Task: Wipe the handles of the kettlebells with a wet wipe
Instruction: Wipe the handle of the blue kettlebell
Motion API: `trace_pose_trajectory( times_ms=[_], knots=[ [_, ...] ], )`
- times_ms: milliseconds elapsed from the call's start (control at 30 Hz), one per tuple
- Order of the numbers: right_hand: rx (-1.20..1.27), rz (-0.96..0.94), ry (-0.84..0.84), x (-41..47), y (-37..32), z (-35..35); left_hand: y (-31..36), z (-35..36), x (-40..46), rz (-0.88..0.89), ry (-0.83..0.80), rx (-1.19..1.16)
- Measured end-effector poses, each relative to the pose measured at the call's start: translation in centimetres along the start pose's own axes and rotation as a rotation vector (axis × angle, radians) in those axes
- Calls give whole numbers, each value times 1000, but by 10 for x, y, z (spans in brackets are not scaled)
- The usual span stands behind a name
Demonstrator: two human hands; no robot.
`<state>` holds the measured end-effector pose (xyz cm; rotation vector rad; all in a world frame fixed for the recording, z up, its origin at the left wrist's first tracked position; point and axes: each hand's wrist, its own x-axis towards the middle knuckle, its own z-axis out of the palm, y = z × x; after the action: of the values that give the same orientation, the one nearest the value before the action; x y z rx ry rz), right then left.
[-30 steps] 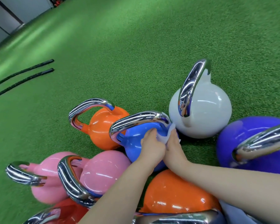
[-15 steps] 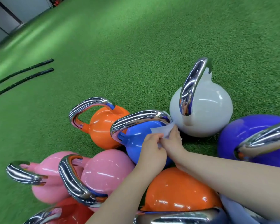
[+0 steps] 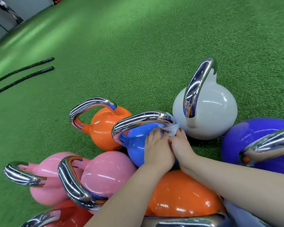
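Observation:
A blue kettlebell (image 3: 134, 145) with a chrome handle (image 3: 141, 119) stands in the middle of a cluster on green turf. A white wet wipe (image 3: 171, 129) is wrapped at the right end of that handle. My left hand (image 3: 157, 148) rests on the blue body and pinches the wipe's left edge. My right hand (image 3: 181, 143) pinches the wipe from the right. Both hands touch each other, and their fingertips are partly hidden by the wipe.
Around stand a white kettlebell (image 3: 208, 115), an orange one (image 3: 103, 126), two pink ones (image 3: 105, 174), a purple one (image 3: 252, 138), a near orange one (image 3: 184, 197) and a red one (image 3: 69, 217). Two black ropes (image 3: 23, 74) lie far left on the turf (image 3: 138, 46).
Both hands moved slightly forward, and the wipe has been pulled out flatter against the right end of the blue kettlebell's handle.

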<state>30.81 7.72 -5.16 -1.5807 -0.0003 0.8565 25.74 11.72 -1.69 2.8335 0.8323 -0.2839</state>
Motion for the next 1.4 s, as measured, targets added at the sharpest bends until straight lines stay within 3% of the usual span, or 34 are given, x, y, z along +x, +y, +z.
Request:
trace_pose_trajectory(
  times_ms=[133,300,400,567,767,933,1033,1167,1300,1400],
  knots=[
    [-89,-8,-6,-1,-2,-1,-6,-3,7,-40,-47,84],
    [-161,-15,-22,4,-1,-9,-10,-25,41,-209,-104,-53],
    [-68,-8,-20,10,0,-11,-8,-27,45,-261,-88,-157],
    [99,-33,-12,22,-17,-14,-3,-17,22,-214,-80,-259],
    [-38,-91,54,29,-18,-14,1,-17,10,-196,-167,-258],
    [-258,-183,84,27,8,-21,-13,-17,31,-158,-106,-63],
    [-340,-169,173,25,10,-23,-22,-16,44,-68,-103,-157],
    [-192,-199,177,13,0,-17,-21,-13,46,-47,-28,-172],
    [-38,-214,166,2,-2,-10,-10,-5,21,-99,160,106],
    [-13,-227,80,5,-11,-15,-8,0,11,-43,148,89]
  ],
)
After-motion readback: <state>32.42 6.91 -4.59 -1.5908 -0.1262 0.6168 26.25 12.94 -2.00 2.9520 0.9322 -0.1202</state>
